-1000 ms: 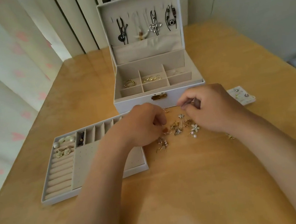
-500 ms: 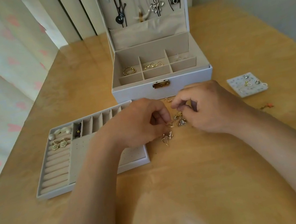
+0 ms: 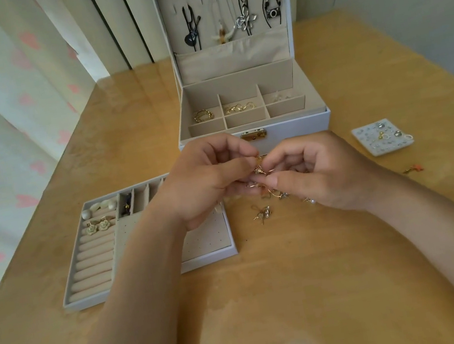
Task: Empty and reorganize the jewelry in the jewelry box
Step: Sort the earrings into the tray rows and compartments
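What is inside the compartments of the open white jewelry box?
In the open white jewelry box, the back-left compartment holds gold rings, the back-middle one gold wavy pieces, the back-right one faint clear items. The front compartments' floors are hidden by their dividers.

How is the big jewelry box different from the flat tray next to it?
The jewelry box is deep, with an upright lid where necklaces hang; the tray is shallow and lidless. The jewelry box has square compartments holding gold rings; the tray has padded rolls and narrow slots, with flower earrings. Both are white outside and beige inside.
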